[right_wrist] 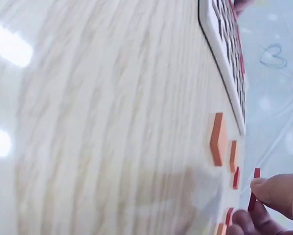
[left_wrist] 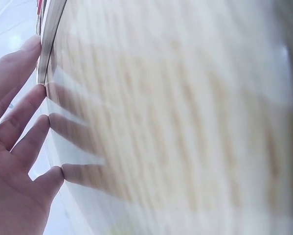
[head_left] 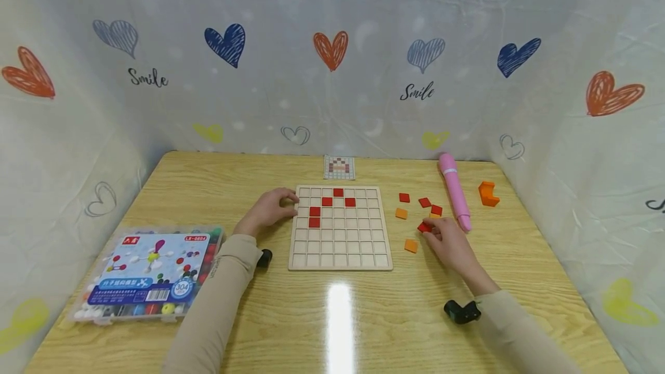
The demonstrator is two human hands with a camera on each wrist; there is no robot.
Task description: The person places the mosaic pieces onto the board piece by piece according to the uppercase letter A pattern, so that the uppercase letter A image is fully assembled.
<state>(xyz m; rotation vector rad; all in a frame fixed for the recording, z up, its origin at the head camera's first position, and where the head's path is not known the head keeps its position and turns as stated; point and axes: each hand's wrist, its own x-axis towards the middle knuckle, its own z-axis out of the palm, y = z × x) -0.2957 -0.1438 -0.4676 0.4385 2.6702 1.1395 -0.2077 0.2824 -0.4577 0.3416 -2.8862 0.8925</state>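
A square wooden grid board (head_left: 343,247) lies mid-table, with several red tiles (head_left: 314,212) set in its upper cells. My left hand (head_left: 267,208) is at the board's left edge; its fingertips (left_wrist: 41,90) touch the rim and the tabletop, fingers fairly straight. To the right of the board, my right hand (head_left: 453,245) pinches a red square tile (right_wrist: 254,188) between thumb and fingers, held up off the table in the right wrist view. Around that hand lie loose orange tiles (head_left: 411,245) and red tiles (head_left: 404,197).
A small printed pattern card (head_left: 339,168) lies behind the board. Farther right are a pink pen-shaped stick (head_left: 455,192) and an orange block (head_left: 488,194). At left sits a clear plastic box (head_left: 148,273) of colored balls. A patterned curtain (head_left: 332,108) surrounds the table.
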